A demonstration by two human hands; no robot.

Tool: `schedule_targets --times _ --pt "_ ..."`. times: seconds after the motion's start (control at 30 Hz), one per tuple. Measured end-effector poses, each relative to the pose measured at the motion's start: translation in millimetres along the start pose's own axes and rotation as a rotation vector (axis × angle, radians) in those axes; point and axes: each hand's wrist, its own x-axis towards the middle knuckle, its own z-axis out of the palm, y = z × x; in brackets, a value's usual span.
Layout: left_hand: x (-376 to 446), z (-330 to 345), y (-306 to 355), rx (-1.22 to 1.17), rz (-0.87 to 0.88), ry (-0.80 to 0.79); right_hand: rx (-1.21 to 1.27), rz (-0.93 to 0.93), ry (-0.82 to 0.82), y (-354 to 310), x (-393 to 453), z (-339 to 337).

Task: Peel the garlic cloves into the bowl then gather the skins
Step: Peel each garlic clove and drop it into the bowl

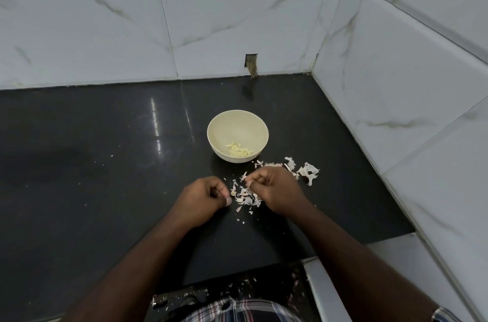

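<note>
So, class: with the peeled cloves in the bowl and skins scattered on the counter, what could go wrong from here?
1. The papery white garlic skins are spread from between the hands to a far clump; gathering could miss bits or flick them off the glossy black countertop.
2. The small cream round bowl holding peeled pale-yellow cloves sits beside the skins, so a sweeping right hand might push skins in or nudge it.
</note>
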Motion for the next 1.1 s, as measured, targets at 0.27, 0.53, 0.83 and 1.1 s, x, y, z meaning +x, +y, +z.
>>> schedule_targets --times 0.27,0.53,0.83,1.1 --pt "0 6 20 -0.411 0.028 0.02 0.107 -0.018 -0.043 -6 -8 7" --pt "-1 16 33 -0.589 -0.019 0.019 0.065 -0.008 -0.007 -7 -8 -5" --pt "-2 24 48 -0.495 0.063 0.148 0.018 0.054 0.049 -18 -8 -9" --pt "3 25 40 -0.28 0.156 0.197 0.49 0.39 -0.048 -24 -7 -13"
